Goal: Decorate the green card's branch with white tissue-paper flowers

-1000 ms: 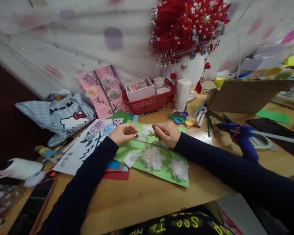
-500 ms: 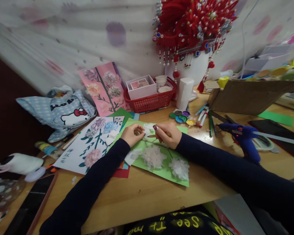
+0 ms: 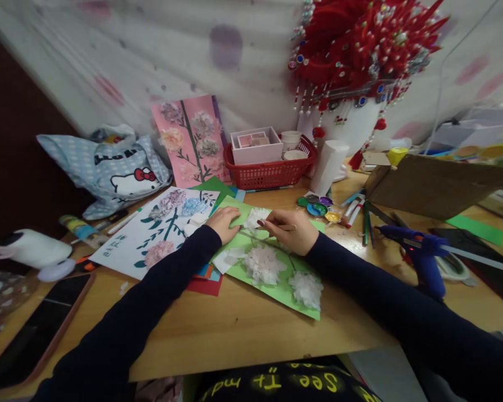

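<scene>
On the light green card (image 3: pixel 293 305) are white paper flowers: a large one (image 3: pixel 263 264) in the middle, another (image 3: pixel 305 289) at the near right corner, and a third (image 3: pixel 257 219) between my hands. My right hand (image 3: pixel 295 230) is closed around a thin brown stick (image 3: pixel 288 226), its tip by the third flower. I cannot tell whether this is a pencil or a plain stick. My left hand (image 3: pixel 225 222) rests on the card's left edge, fingers apart, thumb toward that flower. White paper pieces (image 3: pixel 228 259) lie below my left hand.
Left of the card is a white sheet with paper flowers (image 3: pixel 126 254). A red basket (image 3: pixel 272 176) and paint pots (image 3: pixel 317 209) stand behind. At right are a blue glue gun (image 3: pixel 423 251), pens (image 3: pixel 354 211) and a cardboard piece (image 3: pixel 440 187). A phone (image 3: pixel 37 335) lies front left.
My left hand has gone from a near pinch by the flower to resting on the card's left edge. My right hand's stick has tilted, its tip now at the flower. The view has shifted left.
</scene>
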Motion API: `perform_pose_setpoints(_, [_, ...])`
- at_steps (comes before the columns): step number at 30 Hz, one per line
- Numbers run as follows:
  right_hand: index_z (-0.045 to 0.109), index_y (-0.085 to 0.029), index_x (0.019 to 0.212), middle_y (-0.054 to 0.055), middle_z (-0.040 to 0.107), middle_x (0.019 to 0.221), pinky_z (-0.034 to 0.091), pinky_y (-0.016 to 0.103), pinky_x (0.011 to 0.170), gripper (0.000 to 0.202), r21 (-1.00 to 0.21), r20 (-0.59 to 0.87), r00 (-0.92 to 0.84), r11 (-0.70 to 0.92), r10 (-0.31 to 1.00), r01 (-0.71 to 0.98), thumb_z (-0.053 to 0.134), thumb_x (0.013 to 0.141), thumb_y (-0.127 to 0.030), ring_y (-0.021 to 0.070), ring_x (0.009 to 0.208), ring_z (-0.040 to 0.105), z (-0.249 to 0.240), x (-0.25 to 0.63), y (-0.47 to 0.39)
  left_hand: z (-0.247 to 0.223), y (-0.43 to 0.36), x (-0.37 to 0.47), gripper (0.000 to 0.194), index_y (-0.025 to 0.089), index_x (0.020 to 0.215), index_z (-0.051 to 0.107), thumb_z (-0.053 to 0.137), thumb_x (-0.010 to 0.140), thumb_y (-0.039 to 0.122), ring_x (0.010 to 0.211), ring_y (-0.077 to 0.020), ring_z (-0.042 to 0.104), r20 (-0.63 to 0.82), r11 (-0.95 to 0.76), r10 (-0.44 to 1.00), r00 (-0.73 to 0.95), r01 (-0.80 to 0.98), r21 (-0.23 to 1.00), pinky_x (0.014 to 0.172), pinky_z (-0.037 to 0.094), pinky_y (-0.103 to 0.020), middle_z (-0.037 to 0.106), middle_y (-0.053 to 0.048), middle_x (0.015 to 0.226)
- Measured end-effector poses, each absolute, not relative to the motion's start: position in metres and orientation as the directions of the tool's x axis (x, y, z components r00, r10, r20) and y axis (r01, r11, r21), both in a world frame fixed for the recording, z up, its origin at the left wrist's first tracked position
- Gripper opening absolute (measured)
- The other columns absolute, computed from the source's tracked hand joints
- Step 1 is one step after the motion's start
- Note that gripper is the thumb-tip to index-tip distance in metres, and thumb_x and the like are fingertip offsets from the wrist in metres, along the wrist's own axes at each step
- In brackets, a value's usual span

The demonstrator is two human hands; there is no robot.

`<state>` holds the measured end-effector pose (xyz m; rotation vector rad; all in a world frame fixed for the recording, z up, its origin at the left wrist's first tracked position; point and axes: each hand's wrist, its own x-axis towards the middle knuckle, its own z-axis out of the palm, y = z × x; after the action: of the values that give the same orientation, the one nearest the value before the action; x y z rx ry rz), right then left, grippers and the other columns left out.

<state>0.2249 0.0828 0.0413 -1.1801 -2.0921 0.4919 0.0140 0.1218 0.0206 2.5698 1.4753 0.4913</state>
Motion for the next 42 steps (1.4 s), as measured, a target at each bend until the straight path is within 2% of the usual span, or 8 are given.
perform_pose_setpoints(4, [0.058,-0.016,0.062,0.000,0.055,0.049,0.030,0.021,0.047,0.035,-0.552,0.398,-0.337,0.516,0.853,0.655,0.051,0.083,-0.044,0.0091,0.044,0.044,0.032,0.220,0.083,0.016,0.119,0.016,0.037,0.008,0.114,0.059,0.048,0.081,0.021,0.117,-0.0297,0.048,0.148,-0.544,0.838,0.524,0.821,0.172,0.102,0.035,-0.043,0.053,-0.018,0.126])
perform_pose_setpoints(10, [0.041,-0.019,0.052,-0.003,0.039,0.047,0.028,0.023,0.049,0.041,-0.317,0.451,-0.572,0.722,0.685,0.615,0.041,0.089,-0.036,0.0088,0.046,0.034,0.025,0.222,0.081,0.007,0.118,0.017,0.039,0.007,0.117,0.057,0.045,0.083,0.022,0.116,-0.0297,0.047,0.174,-0.545,0.836,0.520,0.825,0.148,0.101,0.034,-0.042,0.052,-0.019,0.127])
perform_pose_setpoints(12, [0.036,-0.019,0.053,-0.003,0.038,0.050,0.028,0.023,0.051,0.040,-0.286,0.443,-0.618,0.756,0.649,0.588,0.038,0.090,-0.032,0.0091,0.048,0.033,0.026,0.222,0.081,0.004,0.119,0.017,0.041,0.007,0.118,0.056,0.044,0.083,0.023,0.117,-0.0292,0.046,0.174,-0.551,0.831,0.528,0.825,0.129,0.101,0.033,-0.040,0.051,-0.018,0.128])
perform_pose_setpoints(18, [0.029,-0.020,0.050,-0.004,0.030,0.047,0.023,0.024,0.047,0.043,-0.341,0.404,-0.613,0.733,0.679,0.588,0.042,0.089,-0.034,0.0081,0.045,0.026,0.042,0.214,0.088,0.003,0.119,0.017,0.042,0.005,0.118,0.055,0.044,0.082,0.023,0.115,-0.0303,0.046,0.167,-0.538,0.841,0.515,0.828,0.156,0.100,0.034,-0.040,0.050,-0.019,0.128])
perform_pose_setpoints(24, [0.043,-0.017,0.049,0.001,0.050,0.044,0.026,0.023,0.043,0.049,-0.498,0.367,-0.429,0.564,0.825,0.658,0.039,0.089,-0.046,0.0083,0.039,0.040,0.045,0.194,0.114,0.005,0.117,0.018,0.041,0.006,0.119,0.055,0.045,0.082,0.023,0.114,-0.0297,0.046,0.153,-0.524,0.850,0.503,0.837,0.160,0.099,0.034,-0.039,0.049,-0.018,0.129])
perform_pose_setpoints(31, [0.050,-0.016,0.049,0.002,0.053,0.040,0.030,0.020,0.039,0.055,-0.560,0.479,-0.302,0.552,0.824,0.618,0.037,0.088,-0.053,0.0088,0.035,0.047,0.050,0.193,0.118,0.001,0.119,0.017,0.045,0.007,0.124,0.051,0.045,0.084,0.026,0.116,-0.0277,0.043,0.138,-0.510,0.858,0.494,0.852,0.117,0.100,0.033,-0.035,0.048,-0.015,0.131])
perform_pose_setpoints(42, [0.049,-0.016,0.049,0.000,0.048,0.037,0.031,0.020,0.039,0.056,-0.553,0.428,-0.334,0.536,0.840,0.638,0.036,0.088,-0.053,0.0085,0.034,0.044,0.033,0.191,0.118,-0.001,0.120,0.016,0.043,0.007,0.121,0.052,0.041,0.085,0.028,0.113,-0.0278,0.045,0.167,-0.536,0.838,0.519,0.841,0.078,0.097,0.035,-0.036,0.050,-0.014,0.128])
